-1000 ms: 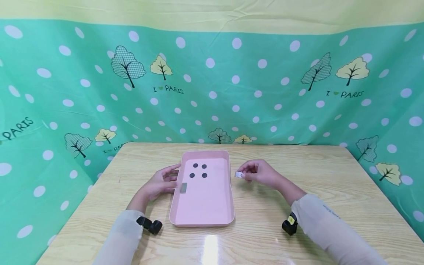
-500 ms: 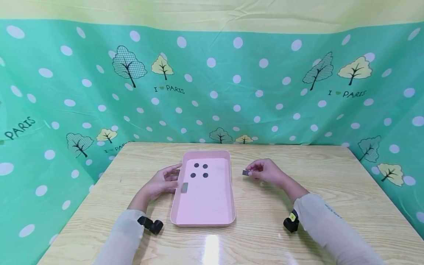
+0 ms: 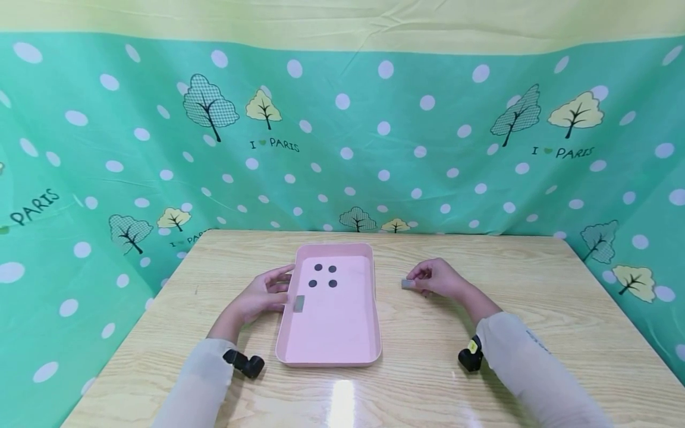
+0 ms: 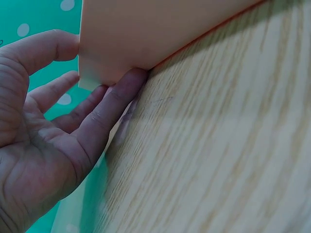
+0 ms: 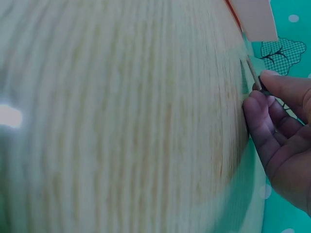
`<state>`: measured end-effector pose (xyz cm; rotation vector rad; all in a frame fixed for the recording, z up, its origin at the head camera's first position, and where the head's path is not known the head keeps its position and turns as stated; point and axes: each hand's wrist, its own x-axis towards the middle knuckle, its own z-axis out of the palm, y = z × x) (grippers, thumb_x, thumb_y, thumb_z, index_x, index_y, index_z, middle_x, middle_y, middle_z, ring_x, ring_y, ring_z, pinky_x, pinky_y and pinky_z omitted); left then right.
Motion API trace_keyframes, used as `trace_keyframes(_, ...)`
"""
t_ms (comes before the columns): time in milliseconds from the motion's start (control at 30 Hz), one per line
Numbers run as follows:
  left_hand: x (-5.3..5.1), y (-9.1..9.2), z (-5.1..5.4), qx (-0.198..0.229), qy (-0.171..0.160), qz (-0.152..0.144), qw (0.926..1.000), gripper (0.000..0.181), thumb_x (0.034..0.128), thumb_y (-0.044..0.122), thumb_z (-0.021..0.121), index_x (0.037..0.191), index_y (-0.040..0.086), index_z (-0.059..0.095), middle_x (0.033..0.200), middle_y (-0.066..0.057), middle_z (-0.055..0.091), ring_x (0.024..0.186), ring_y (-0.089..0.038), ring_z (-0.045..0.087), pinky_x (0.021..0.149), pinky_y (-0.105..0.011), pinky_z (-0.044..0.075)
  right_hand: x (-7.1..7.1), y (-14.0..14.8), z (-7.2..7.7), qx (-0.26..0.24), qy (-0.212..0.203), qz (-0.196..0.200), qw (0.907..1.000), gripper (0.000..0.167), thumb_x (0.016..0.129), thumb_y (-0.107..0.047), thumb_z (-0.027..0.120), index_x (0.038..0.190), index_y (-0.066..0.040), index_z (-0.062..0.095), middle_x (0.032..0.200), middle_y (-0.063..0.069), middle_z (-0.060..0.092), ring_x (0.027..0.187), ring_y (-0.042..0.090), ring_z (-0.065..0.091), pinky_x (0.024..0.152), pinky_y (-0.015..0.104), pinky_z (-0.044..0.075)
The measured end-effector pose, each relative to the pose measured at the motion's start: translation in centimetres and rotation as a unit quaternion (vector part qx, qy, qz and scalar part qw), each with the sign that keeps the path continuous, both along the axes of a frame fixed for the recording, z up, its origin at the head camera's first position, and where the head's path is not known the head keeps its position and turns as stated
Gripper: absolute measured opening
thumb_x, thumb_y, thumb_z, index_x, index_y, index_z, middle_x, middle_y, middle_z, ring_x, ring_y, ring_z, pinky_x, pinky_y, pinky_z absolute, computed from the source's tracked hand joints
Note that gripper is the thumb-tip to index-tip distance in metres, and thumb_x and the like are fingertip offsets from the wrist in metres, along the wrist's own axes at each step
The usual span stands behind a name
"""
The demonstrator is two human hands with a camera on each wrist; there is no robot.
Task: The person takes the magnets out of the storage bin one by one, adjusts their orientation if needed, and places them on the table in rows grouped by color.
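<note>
the left hand [image 3: 262,294], fingers loosely spread, touches the left wall of a shallow pink rectangular tray [image 3: 337,333] without gripping it. inside, a flat grey rectangular piece [image 3: 299,304] lies at the left edge — near four dark round discs [image 3: 333,283]. right of the tray, the right hand [image 3: 439,278] pinches a small grey rectangular tile [image 3: 407,284] — over a light wood-grain table [image 3: 514,267].

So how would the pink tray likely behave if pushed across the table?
The pink tray would probably slide rather than tip, given its broad base and low walls. It looks fairly stiff, since its sides hold their upright shape. Its thin-looking rim suggests it may be light for its size.
</note>
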<state>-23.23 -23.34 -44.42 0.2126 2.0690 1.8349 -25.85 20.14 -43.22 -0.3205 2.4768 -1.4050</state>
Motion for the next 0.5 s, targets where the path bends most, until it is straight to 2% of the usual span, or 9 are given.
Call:
trace_keyframes(233, 0.01, 0.15, 0.06, 0.004, -0.002, 0.004, 1.0, 0.081, 0.0811, -0.004, 0.068, 0.152, 0.013, 0.033, 0.144, -0.02, 0.039, 0.121, -0.032, 0.051, 0.084, -0.045, 0.056, -0.05, -0.37, 0.16, 0.041, 0.012, -0.002, 0.9991, 0.01, 0.088, 0.0, 0.067, 0.097, 0.002, 0.07, 0.079, 0.009, 0.063, 0.066, 0.017, 0.059, 0.058, 0.03, 0.056)
trace_keyframes(500, 0.03, 0.17, -0.06, 0.002, -0.003, 0.005, 1.0, 0.08, 0.0815, -0.003, 0.068, 0.152, 0.013, 0.034, 0.145, -0.021, 0.039, 0.124, -0.034, 0.049, 0.084, -0.044, 0.056, 0.16, -0.92, 0.39, 0.109, 0.079, 0.014, 0.9909, 0.002, 0.085, -0.001, 0.071, 0.086, -0.001, 0.07, 0.076, 0.003, 0.063, 0.065, 0.015, 0.055, 0.056, 0.029, 0.052)
